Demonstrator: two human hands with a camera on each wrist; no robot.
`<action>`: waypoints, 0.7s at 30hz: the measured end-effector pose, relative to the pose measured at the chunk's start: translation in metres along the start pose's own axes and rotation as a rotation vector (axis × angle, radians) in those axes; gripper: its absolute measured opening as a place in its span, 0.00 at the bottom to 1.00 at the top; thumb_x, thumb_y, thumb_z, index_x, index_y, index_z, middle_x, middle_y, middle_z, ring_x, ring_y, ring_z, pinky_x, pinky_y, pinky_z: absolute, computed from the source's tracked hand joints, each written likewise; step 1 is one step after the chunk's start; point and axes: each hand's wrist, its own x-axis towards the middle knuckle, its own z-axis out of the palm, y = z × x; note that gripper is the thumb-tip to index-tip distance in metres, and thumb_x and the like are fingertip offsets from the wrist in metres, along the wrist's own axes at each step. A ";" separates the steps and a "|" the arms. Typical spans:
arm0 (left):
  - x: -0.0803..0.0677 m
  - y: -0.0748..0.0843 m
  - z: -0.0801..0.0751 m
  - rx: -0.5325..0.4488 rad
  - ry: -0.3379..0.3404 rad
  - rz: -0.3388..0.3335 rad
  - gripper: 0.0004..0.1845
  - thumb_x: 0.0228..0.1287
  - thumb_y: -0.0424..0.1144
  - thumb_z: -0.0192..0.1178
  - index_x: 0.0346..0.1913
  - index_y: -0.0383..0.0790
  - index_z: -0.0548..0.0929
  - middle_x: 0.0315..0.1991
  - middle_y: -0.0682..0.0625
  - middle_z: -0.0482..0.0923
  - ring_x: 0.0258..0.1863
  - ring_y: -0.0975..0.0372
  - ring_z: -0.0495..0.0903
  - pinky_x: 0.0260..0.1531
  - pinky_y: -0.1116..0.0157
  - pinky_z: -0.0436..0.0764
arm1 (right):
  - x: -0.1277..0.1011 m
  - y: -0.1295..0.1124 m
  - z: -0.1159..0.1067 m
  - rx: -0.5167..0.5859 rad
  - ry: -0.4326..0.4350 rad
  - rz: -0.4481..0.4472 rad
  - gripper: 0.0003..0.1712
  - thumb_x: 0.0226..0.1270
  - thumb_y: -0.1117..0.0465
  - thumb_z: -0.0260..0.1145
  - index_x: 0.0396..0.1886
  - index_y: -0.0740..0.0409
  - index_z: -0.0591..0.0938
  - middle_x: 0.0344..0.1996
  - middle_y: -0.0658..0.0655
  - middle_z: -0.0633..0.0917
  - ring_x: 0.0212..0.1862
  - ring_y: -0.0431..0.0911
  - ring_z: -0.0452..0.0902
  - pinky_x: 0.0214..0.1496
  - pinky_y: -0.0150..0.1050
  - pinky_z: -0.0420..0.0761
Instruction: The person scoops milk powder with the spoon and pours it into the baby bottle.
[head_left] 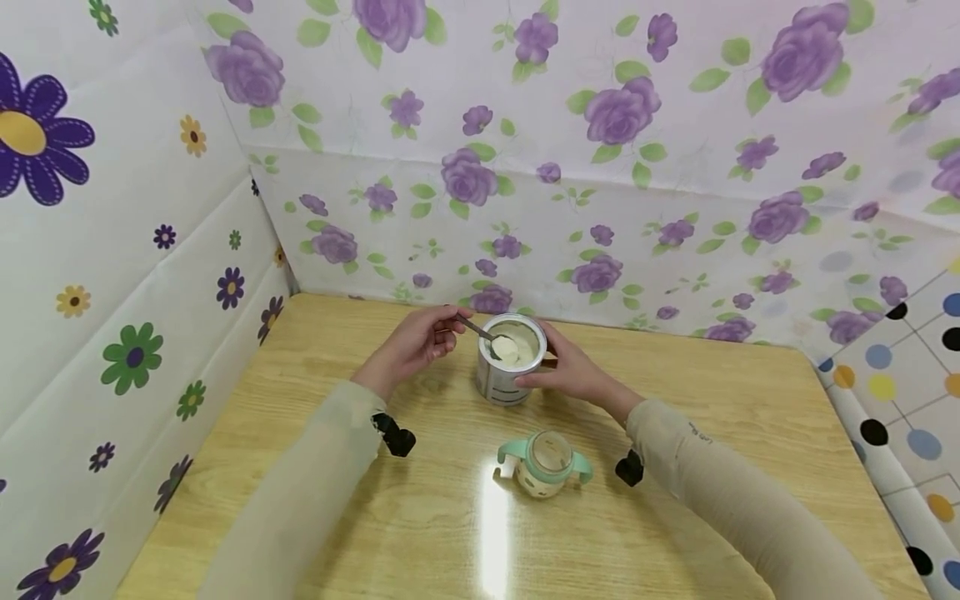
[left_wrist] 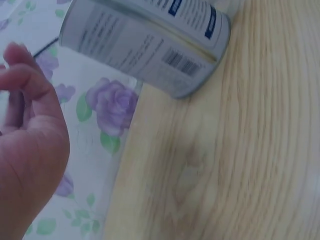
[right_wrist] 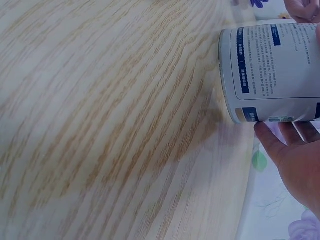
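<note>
An open silver tin [head_left: 501, 382] of pale powder stands on the wooden table [head_left: 712, 400], toward its far side. My left hand [head_left: 442, 332] pinches a metal spoon [head_left: 495, 342] whose bowl, heaped with powder, sits over the tin's mouth. From the right, my right hand [head_left: 551, 367] grips the tin's side. The left wrist view has the printed tin [left_wrist: 150, 45] beyond my curled left hand [left_wrist: 35, 125]. In the right wrist view the tin [right_wrist: 272, 70] lies against my right hand [right_wrist: 292, 150].
A small clear cup with mint-green handles [head_left: 545, 462] stands open on the table nearer to me, between my forearms. Flower-patterned walls [head_left: 187, 275] close in the table at the left and back. A dotted sheet [head_left: 892, 392] hangs at the right edge.
</note>
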 end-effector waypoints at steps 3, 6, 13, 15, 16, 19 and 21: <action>0.004 -0.003 0.006 0.027 0.062 -0.012 0.17 0.88 0.42 0.51 0.55 0.33 0.86 0.33 0.51 0.83 0.20 0.66 0.76 0.16 0.75 0.69 | -0.001 0.001 -0.001 0.010 -0.009 -0.004 0.58 0.65 0.63 0.82 0.87 0.44 0.58 0.77 0.57 0.69 0.78 0.58 0.66 0.74 0.60 0.75; 0.007 -0.006 0.013 0.050 0.117 -0.008 0.17 0.87 0.42 0.54 0.58 0.30 0.83 0.32 0.52 0.83 0.19 0.67 0.75 0.16 0.75 0.68 | -0.002 0.002 -0.002 0.016 -0.003 -0.005 0.59 0.65 0.61 0.82 0.87 0.42 0.58 0.77 0.55 0.69 0.78 0.56 0.66 0.73 0.58 0.75; 0.006 -0.012 0.023 0.035 0.209 0.008 0.17 0.85 0.46 0.58 0.54 0.33 0.84 0.30 0.53 0.82 0.18 0.67 0.74 0.15 0.75 0.67 | -0.001 0.002 0.000 0.026 -0.005 0.001 0.59 0.64 0.61 0.83 0.87 0.42 0.57 0.77 0.55 0.69 0.78 0.57 0.66 0.73 0.60 0.75; 0.007 -0.014 0.024 0.015 0.213 -0.003 0.19 0.85 0.47 0.56 0.56 0.32 0.84 0.29 0.53 0.81 0.17 0.67 0.74 0.15 0.75 0.67 | -0.001 0.002 0.000 0.027 -0.004 0.005 0.59 0.65 0.62 0.82 0.87 0.42 0.57 0.77 0.56 0.69 0.78 0.57 0.66 0.74 0.60 0.75; 0.007 -0.014 0.024 0.005 0.211 -0.008 0.21 0.86 0.48 0.55 0.58 0.30 0.83 0.29 0.53 0.82 0.17 0.67 0.74 0.15 0.76 0.67 | -0.001 0.003 0.000 0.027 -0.003 0.009 0.59 0.65 0.62 0.82 0.87 0.41 0.58 0.77 0.55 0.69 0.77 0.56 0.66 0.74 0.60 0.75; 0.008 -0.015 0.025 -0.036 0.210 -0.019 0.24 0.87 0.48 0.53 0.61 0.27 0.81 0.28 0.53 0.82 0.17 0.67 0.74 0.14 0.76 0.68 | -0.001 0.002 0.000 0.028 -0.001 0.010 0.58 0.65 0.63 0.82 0.87 0.42 0.58 0.77 0.56 0.69 0.77 0.56 0.66 0.74 0.60 0.74; 0.009 -0.015 0.026 -0.064 0.208 -0.023 0.23 0.88 0.48 0.52 0.60 0.28 0.82 0.28 0.53 0.83 0.17 0.67 0.74 0.14 0.76 0.67 | -0.001 0.002 0.000 0.027 0.002 0.016 0.58 0.65 0.63 0.82 0.86 0.41 0.58 0.77 0.55 0.70 0.77 0.55 0.67 0.74 0.59 0.75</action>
